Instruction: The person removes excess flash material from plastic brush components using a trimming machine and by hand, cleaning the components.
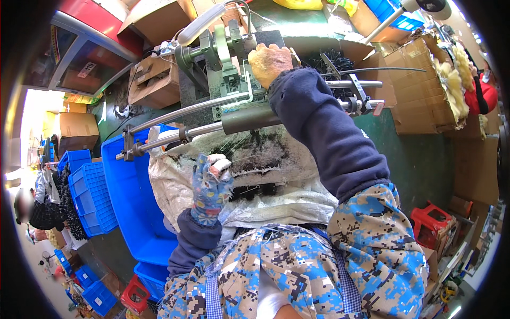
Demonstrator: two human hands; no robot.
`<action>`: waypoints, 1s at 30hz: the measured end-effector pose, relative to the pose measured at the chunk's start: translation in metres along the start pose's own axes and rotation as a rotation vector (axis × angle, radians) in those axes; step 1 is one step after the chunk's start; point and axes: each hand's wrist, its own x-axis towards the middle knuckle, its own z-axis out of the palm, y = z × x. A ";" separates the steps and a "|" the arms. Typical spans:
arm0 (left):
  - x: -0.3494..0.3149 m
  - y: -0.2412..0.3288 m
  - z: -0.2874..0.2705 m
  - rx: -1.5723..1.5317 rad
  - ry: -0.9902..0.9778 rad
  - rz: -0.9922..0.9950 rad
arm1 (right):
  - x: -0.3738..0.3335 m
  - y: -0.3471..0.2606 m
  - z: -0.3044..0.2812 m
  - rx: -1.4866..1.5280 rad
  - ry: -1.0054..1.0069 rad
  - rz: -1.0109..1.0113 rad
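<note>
While the yellow-gloved right hand (pixel 269 63) grips a part of the grey-green metal bench machine (pixel 223 58), the floral-gloved left hand (pixel 210 186) pinches thin wires below it, above a white woven sack (pixel 276 204) still holding many dark wire pieces (pixel 255 154).

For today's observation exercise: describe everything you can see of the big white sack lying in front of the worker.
The white sack looks like woven plastic, crumpled and grey with dirt. It lies open across a blue crate, just below the metal machine and its long rods. Thin dark wires lie inside its mouth. The left hand, in a patterned glove, hovers over its near edge; whether it touches is unclear. The worker's lap meets its lower fold.
</note>
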 end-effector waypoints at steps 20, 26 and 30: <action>-0.003 0.004 0.004 0.074 -0.047 0.031 | -0.006 0.017 0.005 -0.031 0.006 0.126; 0.000 0.003 0.001 0.022 0.026 -0.024 | -0.039 0.013 0.004 -0.064 0.123 0.061; 0.013 0.017 0.011 0.088 -0.014 0.149 | -0.038 0.010 0.009 -0.026 0.137 0.084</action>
